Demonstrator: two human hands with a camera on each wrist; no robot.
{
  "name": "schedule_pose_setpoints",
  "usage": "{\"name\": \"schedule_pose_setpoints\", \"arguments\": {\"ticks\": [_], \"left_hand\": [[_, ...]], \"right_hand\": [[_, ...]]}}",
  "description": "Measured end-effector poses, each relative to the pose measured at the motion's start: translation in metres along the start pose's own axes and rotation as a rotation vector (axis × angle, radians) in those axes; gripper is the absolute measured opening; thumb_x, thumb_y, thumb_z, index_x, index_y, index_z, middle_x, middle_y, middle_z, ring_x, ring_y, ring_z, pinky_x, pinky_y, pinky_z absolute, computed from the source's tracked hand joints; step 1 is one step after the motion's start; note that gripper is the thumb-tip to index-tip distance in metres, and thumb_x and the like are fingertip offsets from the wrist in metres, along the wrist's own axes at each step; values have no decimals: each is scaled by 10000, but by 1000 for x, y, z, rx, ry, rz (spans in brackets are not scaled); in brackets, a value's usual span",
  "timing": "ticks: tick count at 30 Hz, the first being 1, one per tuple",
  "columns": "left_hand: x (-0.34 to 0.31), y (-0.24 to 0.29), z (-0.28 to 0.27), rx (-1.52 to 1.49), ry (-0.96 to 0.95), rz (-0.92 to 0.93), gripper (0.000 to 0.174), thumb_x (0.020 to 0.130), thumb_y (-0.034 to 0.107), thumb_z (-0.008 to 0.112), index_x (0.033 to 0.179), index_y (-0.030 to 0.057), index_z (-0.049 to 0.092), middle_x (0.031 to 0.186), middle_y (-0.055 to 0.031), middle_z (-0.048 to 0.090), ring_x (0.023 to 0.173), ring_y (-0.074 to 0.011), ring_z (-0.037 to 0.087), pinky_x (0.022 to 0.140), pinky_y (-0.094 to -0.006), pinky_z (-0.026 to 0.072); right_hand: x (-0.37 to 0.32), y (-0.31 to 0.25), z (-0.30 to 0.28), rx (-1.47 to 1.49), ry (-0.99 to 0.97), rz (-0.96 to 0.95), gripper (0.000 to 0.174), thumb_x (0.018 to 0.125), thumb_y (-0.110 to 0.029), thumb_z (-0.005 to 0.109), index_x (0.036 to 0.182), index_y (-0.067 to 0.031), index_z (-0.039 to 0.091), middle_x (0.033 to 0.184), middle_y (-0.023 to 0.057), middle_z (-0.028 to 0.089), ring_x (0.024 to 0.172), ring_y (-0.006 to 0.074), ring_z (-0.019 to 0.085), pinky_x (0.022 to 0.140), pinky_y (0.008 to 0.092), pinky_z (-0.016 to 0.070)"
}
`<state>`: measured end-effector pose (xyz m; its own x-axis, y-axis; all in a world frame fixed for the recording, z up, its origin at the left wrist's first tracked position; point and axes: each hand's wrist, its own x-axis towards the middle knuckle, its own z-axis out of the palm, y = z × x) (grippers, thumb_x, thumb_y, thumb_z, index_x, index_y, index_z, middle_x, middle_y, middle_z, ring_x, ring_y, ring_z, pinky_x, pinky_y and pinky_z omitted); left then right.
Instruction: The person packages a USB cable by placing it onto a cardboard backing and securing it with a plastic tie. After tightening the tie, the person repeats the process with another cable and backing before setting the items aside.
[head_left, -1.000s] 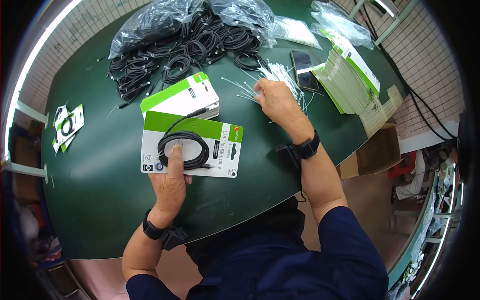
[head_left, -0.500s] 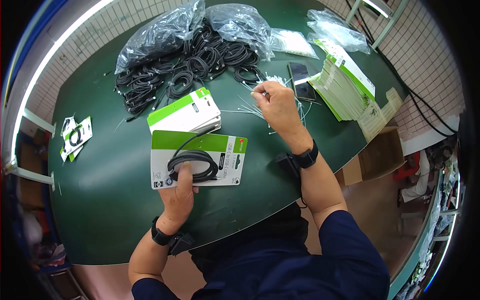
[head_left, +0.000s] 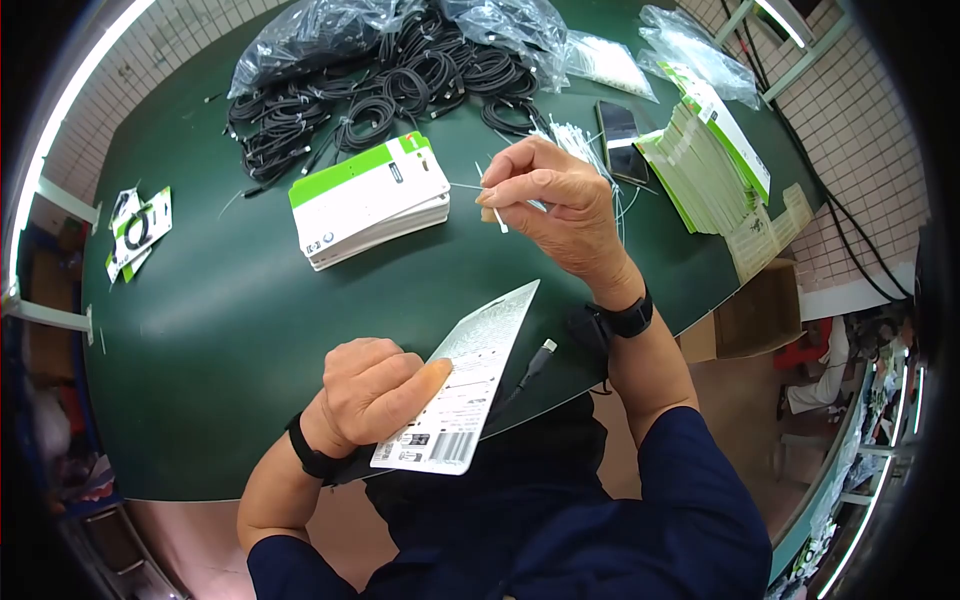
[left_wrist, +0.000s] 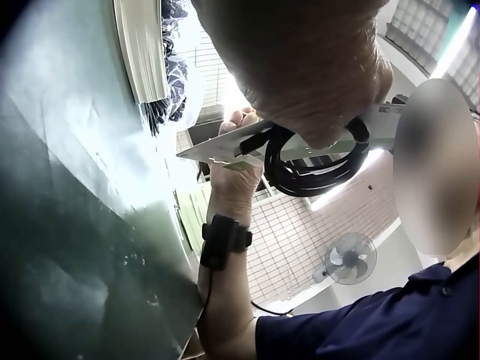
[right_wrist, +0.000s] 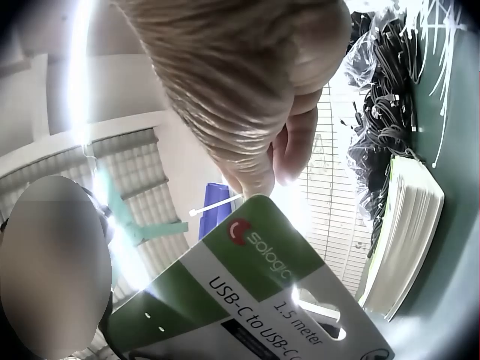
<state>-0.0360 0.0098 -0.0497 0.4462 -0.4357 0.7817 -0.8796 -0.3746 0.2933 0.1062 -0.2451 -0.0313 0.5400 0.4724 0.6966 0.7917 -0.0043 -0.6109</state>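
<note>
My left hand [head_left: 372,395] grips a cardboard cable package [head_left: 470,380], its thumb lying on the printed back. The card is tilted up above the table's front edge. A coiled black USB-C cable [left_wrist: 300,180] sits against its other side in the left wrist view; in the head view only one connector [head_left: 543,352] sticks out. My right hand [head_left: 560,205] pinches a thin white plastic tie [head_left: 501,222] between thumb and fingertips, above and beyond the card. Green-and-white print on the card's front [right_wrist: 262,247] shows in the right wrist view, with the tie close to its corner.
A stack of cards [head_left: 370,205] lies mid-table, with piled black cables [head_left: 400,100] behind. Loose white ties [head_left: 578,142], a phone [head_left: 622,140] and a larger card stack [head_left: 695,165] are at right. Several packaged cables [head_left: 138,235] lie far left.
My left hand has turned the card over, so its back now faces up, and brought it towards me. My right hand has drawn back from the pile of ties, turned, with a tie pinched.
</note>
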Motion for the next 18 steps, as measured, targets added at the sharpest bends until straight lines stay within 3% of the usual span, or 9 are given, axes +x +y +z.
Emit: {"name": "schedule_pose_setpoints", "arguments": {"ticks": [8, 12, 14, 18], "left_hand": [[4, 5, -5, 108, -74, 149, 414, 721, 151, 791, 1123, 72, 735, 693, 32, 489, 525, -91, 428, 446, -264, 309], [2, 11, -5, 148, -97, 192, 426, 730, 190, 785, 1142, 91, 739, 681, 48, 438, 531, -72, 393, 450, -249, 262], [0, 10, -3, 158, -101, 186, 425, 731, 191, 788, 1143, 96, 740, 681, 50, 433, 535, -71, 396, 451, -247, 264], [-2, 9, 0, 177, -82, 237, 418, 736, 193, 797, 1142, 107, 745, 680, 55, 421, 546, -70, 408, 456, -242, 269]], "right_hand": [[1, -13, 9, 112, 1, 7, 187, 837, 133, 755, 977, 9, 756, 1028, 149, 720, 808, 176, 712, 681, 273, 588], [1, -50, 19, 399, 34, 225, 189, 809, 142, 766, 945, 14, 738, 954, 168, 725, 768, 187, 712, 638, 270, 567], [5, -58, 20, 434, -101, 87, 184, 793, 136, 765, 924, 11, 732, 882, 181, 729, 723, 201, 710, 609, 274, 550], [2, -64, 29, 497, -209, 15, 177, 777, 103, 797, 916, 15, 731, 850, 194, 741, 713, 227, 722, 609, 291, 559]]}}
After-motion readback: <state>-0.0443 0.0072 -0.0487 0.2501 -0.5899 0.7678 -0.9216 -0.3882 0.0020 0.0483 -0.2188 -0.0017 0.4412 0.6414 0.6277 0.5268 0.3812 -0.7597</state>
